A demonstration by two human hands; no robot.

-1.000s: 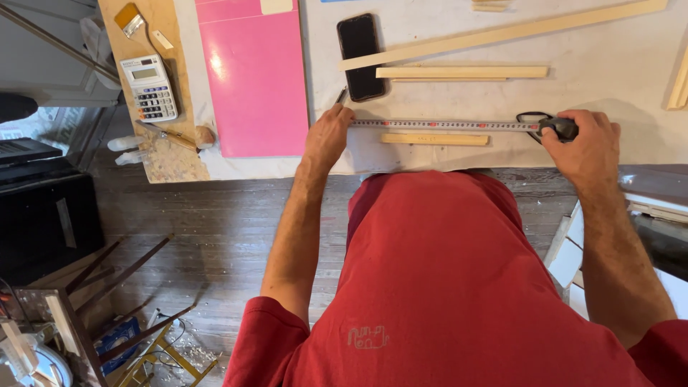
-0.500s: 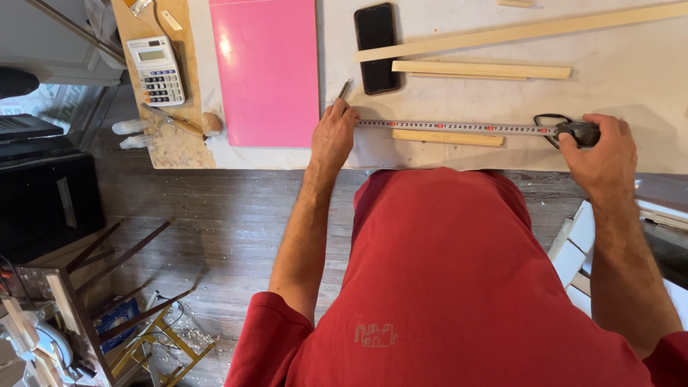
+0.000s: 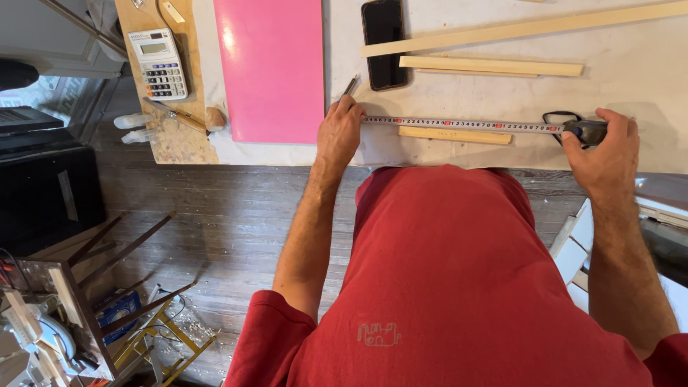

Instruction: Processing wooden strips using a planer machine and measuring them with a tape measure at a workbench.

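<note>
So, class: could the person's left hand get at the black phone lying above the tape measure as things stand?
Probably yes. The left hand pins the tape measure end and holds a pencil, but the phone lies just beyond it with bare tabletop between. It would have to release the tape first.

This is a woodworking workshop. A paint-stained tabletop (image 3: 645, 64) carries several thin wooden strips (image 3: 494, 66), a stretched tape measure (image 3: 459, 124), a calculator (image 3: 163, 63) and a pink board (image 3: 272, 68). The plank floor (image 3: 215, 215) below is dusted with sawdust and shavings. In the lower left corner stand a circular saw (image 3: 39, 337), offcuts of timber and metal rods (image 3: 122, 251) leaning against a dark cabinet (image 3: 43, 193).
</note>
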